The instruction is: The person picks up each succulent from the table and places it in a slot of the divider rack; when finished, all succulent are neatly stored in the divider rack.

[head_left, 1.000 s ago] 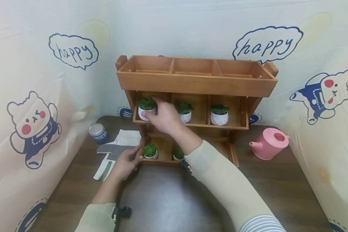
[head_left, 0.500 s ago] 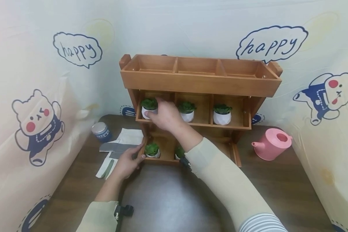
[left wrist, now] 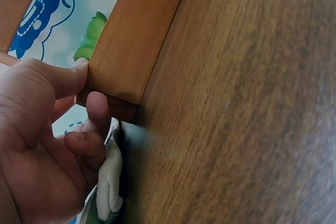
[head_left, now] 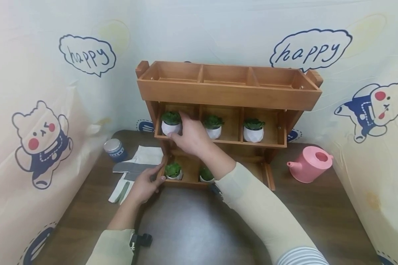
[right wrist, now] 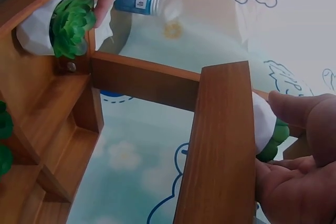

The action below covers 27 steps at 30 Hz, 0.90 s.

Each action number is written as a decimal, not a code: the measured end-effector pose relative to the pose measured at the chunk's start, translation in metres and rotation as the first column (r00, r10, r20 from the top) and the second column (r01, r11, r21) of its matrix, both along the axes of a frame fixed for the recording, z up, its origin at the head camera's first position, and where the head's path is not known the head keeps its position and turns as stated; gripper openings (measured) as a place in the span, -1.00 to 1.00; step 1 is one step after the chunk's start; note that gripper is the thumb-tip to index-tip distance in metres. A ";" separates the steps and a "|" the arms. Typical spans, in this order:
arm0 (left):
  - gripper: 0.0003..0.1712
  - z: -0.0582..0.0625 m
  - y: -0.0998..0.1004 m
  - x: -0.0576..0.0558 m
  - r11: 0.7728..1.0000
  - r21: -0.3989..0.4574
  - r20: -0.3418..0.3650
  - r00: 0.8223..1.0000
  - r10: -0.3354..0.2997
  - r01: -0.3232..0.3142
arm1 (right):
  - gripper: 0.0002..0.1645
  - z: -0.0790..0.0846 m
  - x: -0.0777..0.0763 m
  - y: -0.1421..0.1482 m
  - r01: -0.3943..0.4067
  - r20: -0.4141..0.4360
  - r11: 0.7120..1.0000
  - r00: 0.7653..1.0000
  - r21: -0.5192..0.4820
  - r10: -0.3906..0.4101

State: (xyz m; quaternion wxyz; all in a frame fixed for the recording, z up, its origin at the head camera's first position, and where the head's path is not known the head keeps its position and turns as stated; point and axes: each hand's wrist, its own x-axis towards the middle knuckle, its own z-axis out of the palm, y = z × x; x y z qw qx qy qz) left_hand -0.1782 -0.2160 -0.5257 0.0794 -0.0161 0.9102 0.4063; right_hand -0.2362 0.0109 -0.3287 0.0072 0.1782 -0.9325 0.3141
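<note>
A three-tier wooden plant stand (head_left: 225, 95) stands before me. My right hand (head_left: 194, 137) is in the middle tier's left compartment, beside a succulent in a white pot (head_left: 170, 128). Its thumb lies at the pot's lower right edge, and in the right wrist view the fingers look loose around the potted succulent (right wrist: 264, 124); whether they touch it is hard to tell. My left hand (head_left: 146, 187) grips the left corner of the bottom tray (left wrist: 123, 51), thumb above and fingers curled below. Just inside that corner sits another potted succulent (head_left: 173, 171).
Two more potted succulents fill the middle tier's centre (head_left: 213, 127) and right compartments. Another (head_left: 206, 174) is partly behind my right forearm. To the left lie white and grey gloves (head_left: 136, 165) and a blue jar (head_left: 115, 150). A pink watering can (head_left: 309, 165) stands right.
My right thumb has slid off the pot's front to its lower right edge, and the hand has drawn slightly right. The pot stays in its compartment. My left hand keeps its grip.
</note>
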 end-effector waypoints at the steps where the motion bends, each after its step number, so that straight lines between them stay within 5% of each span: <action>1: -0.27 0.000 0.000 0.000 1.000 -0.006 -0.003 1.000 0.002 -0.002 | 0.00 0.000 0.001 0.001 -0.004 -0.002 1.000 1.000 -0.003 0.004; 14: -0.26 0.001 0.002 0.000 1.000 0.013 0.035 0.999 0.014 -0.015 | -0.05 -0.004 0.028 0.027 -0.039 0.058 0.968 0.997 -0.247 0.055; 27: -0.26 -0.001 0.000 0.000 1.000 0.021 0.039 0.999 0.008 -0.009 | -0.20 -0.029 0.061 0.052 -0.090 -0.020 0.909 0.996 -0.407 0.089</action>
